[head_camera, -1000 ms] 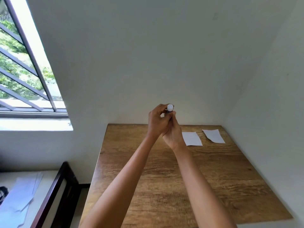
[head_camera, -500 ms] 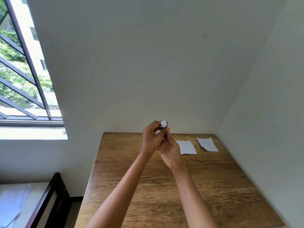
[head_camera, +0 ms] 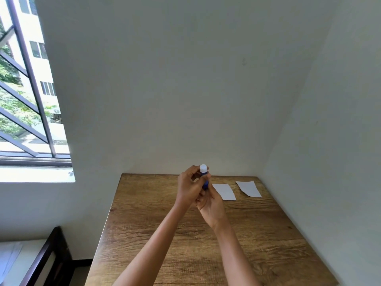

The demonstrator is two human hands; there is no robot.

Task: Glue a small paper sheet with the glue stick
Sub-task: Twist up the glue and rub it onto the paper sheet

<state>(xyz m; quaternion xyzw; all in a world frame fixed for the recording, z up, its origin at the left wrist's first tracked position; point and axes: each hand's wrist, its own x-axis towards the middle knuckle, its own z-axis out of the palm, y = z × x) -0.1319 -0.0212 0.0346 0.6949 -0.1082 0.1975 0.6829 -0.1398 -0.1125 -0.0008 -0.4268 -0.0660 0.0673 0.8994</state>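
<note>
Both hands meet at frame centre, above the worktop (head_camera: 156, 234). Left hand (head_camera: 188, 187) fingers are clamped near the white cap of the glue stick (head_camera: 204, 177); right hand (head_camera: 212, 205) grips its blue body. Two paper sheets (head_camera: 224, 191) lie right of the hands, w/ a gap between them.

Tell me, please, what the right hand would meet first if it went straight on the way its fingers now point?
The right hand points up and away, along the glue stick it holds. Beyond lies probably only the back wall; both paper sheets lie rightward, off that line, though depth is unclear.
</note>
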